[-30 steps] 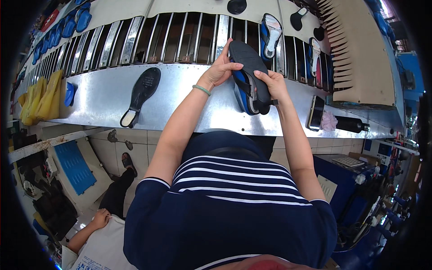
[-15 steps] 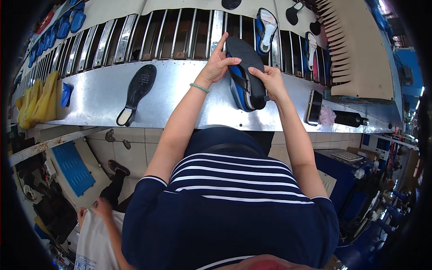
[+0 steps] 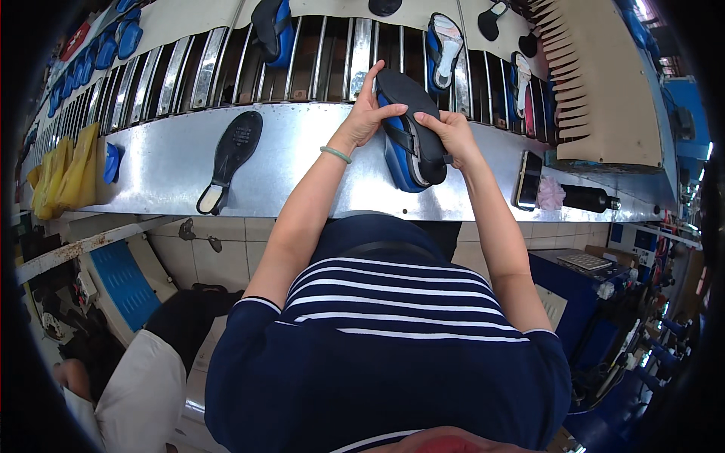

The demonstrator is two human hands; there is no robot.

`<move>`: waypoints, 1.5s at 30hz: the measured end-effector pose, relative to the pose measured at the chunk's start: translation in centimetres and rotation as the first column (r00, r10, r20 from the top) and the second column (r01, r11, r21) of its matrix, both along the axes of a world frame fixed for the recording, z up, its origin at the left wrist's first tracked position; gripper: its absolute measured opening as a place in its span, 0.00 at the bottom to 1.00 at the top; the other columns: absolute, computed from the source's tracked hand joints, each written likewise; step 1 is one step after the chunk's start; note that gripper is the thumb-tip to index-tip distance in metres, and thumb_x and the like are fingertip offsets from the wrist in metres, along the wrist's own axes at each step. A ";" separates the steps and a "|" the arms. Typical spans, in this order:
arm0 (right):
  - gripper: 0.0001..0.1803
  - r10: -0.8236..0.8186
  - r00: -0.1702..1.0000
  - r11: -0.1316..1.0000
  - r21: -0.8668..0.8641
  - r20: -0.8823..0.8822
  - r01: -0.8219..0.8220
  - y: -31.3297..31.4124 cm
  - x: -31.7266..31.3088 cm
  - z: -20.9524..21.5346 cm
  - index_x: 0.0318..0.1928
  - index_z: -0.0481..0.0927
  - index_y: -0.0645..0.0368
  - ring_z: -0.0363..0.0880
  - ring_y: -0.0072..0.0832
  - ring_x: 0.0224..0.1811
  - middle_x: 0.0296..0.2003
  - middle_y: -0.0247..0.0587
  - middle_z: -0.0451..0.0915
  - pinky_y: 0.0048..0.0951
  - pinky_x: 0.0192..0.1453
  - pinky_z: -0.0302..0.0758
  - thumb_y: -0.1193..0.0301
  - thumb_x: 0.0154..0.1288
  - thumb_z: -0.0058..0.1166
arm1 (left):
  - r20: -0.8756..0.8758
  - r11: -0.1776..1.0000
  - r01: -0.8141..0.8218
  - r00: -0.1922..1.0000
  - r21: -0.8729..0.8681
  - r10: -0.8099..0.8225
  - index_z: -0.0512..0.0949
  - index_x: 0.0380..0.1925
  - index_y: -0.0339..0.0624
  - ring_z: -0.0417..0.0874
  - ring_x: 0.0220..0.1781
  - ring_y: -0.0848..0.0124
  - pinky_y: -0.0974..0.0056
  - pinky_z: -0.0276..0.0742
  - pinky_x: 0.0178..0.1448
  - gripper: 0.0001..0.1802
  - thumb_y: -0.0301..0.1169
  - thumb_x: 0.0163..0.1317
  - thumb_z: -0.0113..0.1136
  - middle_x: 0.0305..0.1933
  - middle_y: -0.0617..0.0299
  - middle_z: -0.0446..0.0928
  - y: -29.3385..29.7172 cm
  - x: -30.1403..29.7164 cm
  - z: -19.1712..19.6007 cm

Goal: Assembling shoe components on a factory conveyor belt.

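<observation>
My left hand and my right hand hold a sandal upside down over the metal bench's near edge. Its black sole faces up, with both thumbs pressing on it. The left index finger stretches along the sole's far end; the right fingers wrap the other side, partly hidden. Under the sole show a black strap and a blue shoe last. A second black sole, pale inside its heel end, lies on the bench to the left.
Beyond the metal bench runs a roller conveyor carrying lasted sandals. A fringed beige housing stands at right. A phone, pink scrunchie and black bottle lie below it. Yellow sheeting hangs left; a co-worker is lower left.
Another black-and-blue lasted sandal has come into view on the conveyor at the upper left. The co-worker at lower left has shifted position. My hands keep their hold, moving only slightly.
</observation>
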State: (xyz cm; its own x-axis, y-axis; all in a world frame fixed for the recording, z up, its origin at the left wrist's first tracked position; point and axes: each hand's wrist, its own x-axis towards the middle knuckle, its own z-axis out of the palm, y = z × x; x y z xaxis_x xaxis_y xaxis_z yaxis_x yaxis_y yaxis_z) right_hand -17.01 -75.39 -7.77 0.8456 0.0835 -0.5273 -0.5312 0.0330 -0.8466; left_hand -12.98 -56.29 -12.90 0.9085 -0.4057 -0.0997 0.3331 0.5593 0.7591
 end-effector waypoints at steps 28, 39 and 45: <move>0.18 0.265 0.960 0.964 0.000 0.088 -0.266 3.9 -4.1 1.6 0.30 0.79 0.60 0.68 0.11 0.23 0.20 0.24 0.74 0.18 0.27 0.66 0.59 0.73 0.53 | -0.317 0.964 -0.208 0.937 -0.165 0.148 0.66 0.63 0.43 0.72 0.64 0.62 0.55 0.66 0.70 0.25 0.23 0.65 0.55 0.60 0.55 0.72 6.6 -5.3 2.5; 0.24 0.169 0.956 0.979 -0.150 0.239 -0.135 7.2 -5.7 1.5 0.23 0.75 0.67 0.61 0.25 0.15 0.13 0.43 0.66 0.32 0.23 0.61 0.59 0.72 0.52 | -0.377 0.942 -0.245 0.915 -0.230 0.146 0.59 0.70 0.43 0.69 0.68 0.59 0.53 0.59 0.75 0.33 0.21 0.64 0.51 0.65 0.55 0.69 8.9 -7.0 1.1; 0.24 0.108 0.978 0.989 -0.124 0.179 -0.086 7.5 -6.2 0.2 0.23 0.77 0.66 0.63 0.25 0.14 0.11 0.43 0.68 0.33 0.22 0.61 0.59 0.71 0.53 | -0.350 0.947 -0.243 0.923 -0.210 0.160 0.59 0.70 0.43 0.71 0.66 0.60 0.53 0.60 0.74 0.33 0.22 0.65 0.52 0.64 0.55 0.71 8.5 -7.4 0.9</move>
